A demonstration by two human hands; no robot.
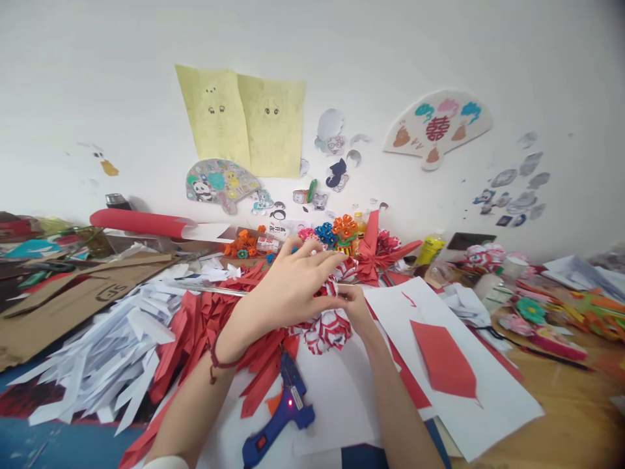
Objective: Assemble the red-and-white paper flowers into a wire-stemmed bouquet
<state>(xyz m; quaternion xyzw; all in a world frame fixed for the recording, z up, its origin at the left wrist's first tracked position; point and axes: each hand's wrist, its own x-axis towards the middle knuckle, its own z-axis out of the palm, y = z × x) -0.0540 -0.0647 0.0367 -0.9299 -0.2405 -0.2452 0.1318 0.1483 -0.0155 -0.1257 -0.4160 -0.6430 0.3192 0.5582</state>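
Observation:
A red-and-white paper flower ball (328, 332) hangs over white paper, above a blue hot glue gun (288, 407) whose small light glows. My left hand (293, 286) arches over the flower, its fingers stretched and apart and its thumb against the petals. On the flower's other side, the fingers of my right hand (355, 306) are closed at its edge; the exact grip is partly hidden. A thin silvery rod (215, 288) passes behind my left wrist. Folded red paper strips (205, 332) and a heap of white strips (107, 345) lie to the left.
A cardboard piece (73, 306) and a red paper roll (141, 223) lie at the left. White sheets with a red paper piece (444, 358) are on the right. Behind my hands stand craft flowers (344, 227) and a yellow bottle (430, 249), near the wall with its drawings.

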